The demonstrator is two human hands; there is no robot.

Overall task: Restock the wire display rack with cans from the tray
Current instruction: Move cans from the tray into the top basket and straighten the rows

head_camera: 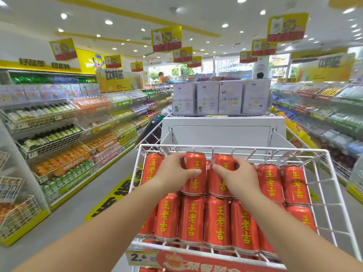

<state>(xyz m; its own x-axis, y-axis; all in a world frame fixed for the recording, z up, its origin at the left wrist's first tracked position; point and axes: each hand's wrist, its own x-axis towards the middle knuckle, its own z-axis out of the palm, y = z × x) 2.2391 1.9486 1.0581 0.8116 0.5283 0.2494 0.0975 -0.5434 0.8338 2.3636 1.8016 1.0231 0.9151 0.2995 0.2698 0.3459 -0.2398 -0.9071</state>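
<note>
A front row of red cans (191, 218) stood upright in the white wire rack (332, 185). Behind it, the left hand (172, 172) was wrapped around one can (194, 171) and the right hand (238, 176) around its neighbour (222, 173), both in the back row. Beyond stood pale cartons (222, 97).

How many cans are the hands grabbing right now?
2. The left hand grips one can in the wire rack's back row; the right hand grips the neighbouring can. Fingers partly hide both.
</note>
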